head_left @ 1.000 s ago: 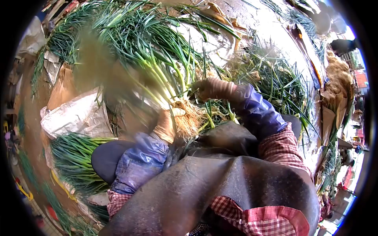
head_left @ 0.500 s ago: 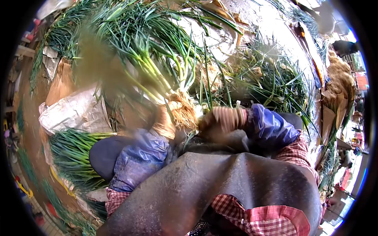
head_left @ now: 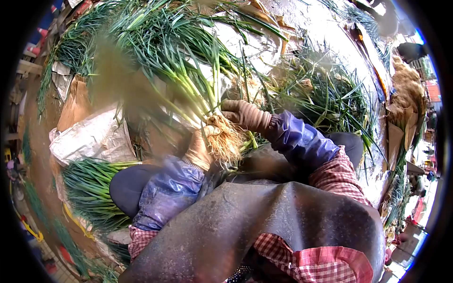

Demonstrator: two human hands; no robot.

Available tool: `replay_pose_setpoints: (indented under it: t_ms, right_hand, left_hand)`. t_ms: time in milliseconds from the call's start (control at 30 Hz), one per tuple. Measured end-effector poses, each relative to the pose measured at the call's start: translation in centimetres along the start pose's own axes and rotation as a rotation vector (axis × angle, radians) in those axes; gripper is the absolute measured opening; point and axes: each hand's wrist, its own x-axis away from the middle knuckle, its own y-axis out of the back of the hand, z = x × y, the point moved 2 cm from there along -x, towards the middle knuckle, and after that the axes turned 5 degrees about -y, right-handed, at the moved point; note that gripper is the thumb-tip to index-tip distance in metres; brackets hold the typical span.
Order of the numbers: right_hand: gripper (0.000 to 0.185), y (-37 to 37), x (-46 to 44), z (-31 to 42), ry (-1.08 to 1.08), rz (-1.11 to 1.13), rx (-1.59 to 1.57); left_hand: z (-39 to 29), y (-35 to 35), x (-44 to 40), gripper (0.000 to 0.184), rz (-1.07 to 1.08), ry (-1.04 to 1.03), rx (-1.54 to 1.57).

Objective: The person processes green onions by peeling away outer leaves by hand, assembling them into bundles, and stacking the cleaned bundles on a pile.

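A bunch of green onions [head_left: 196,96] lies with its pale stems and tan roots [head_left: 225,141] toward me and its green leaves spread to the upper left. My left hand [head_left: 200,148], in a tan glove, is wrapped round the base of the bunch beside the roots. From the right, my gloved right hand [head_left: 246,115] reaches to the stems just above the roots. Its fingers are pressed together at the outer stem on the bunch's right side.
Loose green leaves [head_left: 330,96] are heaped at the right. Another onion bundle [head_left: 94,191] lies beside my left knee, below a white sack [head_left: 96,137]. A dark apron [head_left: 255,217] covers my lap. More onions [head_left: 155,28] spread across the top.
My right hand dropped toward my lap, beside the roots, half a second ago and has risen back to the stems. My left hand has kept its hold on the bunch.
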Motion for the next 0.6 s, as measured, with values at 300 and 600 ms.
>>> replay_pose_setpoints:
  t_ms: [300,600]
  right_hand:
    - [0.019,4.5,0.9,2.0,0.005,0.231,0.733]
    - [0.05,7.7,-7.8,-7.6,-0.568,-0.205,0.732]
  left_hand:
    - [-0.6,0.1,-0.1,0.036,0.174,-0.009,0.108]
    - [-1.3,2.5,0.1,0.05,0.377,-0.115,0.302]
